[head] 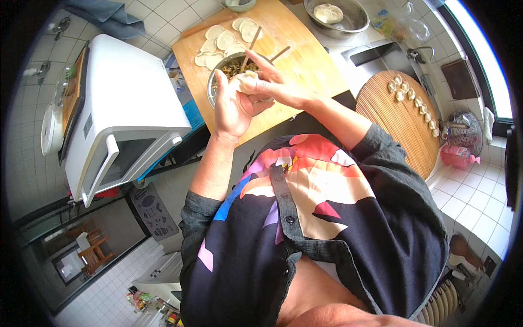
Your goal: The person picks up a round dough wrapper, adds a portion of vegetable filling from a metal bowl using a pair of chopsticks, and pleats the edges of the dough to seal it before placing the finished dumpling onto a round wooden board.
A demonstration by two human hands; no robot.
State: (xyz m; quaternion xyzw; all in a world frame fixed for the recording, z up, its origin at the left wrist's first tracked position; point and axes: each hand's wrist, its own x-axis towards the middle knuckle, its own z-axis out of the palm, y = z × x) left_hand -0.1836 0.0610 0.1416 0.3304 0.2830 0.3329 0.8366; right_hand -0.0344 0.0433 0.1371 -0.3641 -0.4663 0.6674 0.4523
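My left hand (235,108) and my right hand (278,83) meet over a metal bowl of chopped filling (233,68), both gripping one folded dumpling (247,81) between their fingers. A wooden stick, perhaps a chopstick (254,41), rises from the bowl, and a second one (280,53) leans at its right. Beyond the bowl, several round dough wrappers (225,40) lie partly overlapping on a floured wooden board (302,53). On a round slatted tray (392,118) at the right, several finished dumplings (411,94) sit in a curved row. My hands hide part of the bowl.
A rolling pin (212,23) lies along the board's far edge. A metal basin with dough (328,13) stands at the back, near a sink (382,59). To the left is a white oven-like appliance (126,90); a pink bottle (455,157) stands right of the tray.
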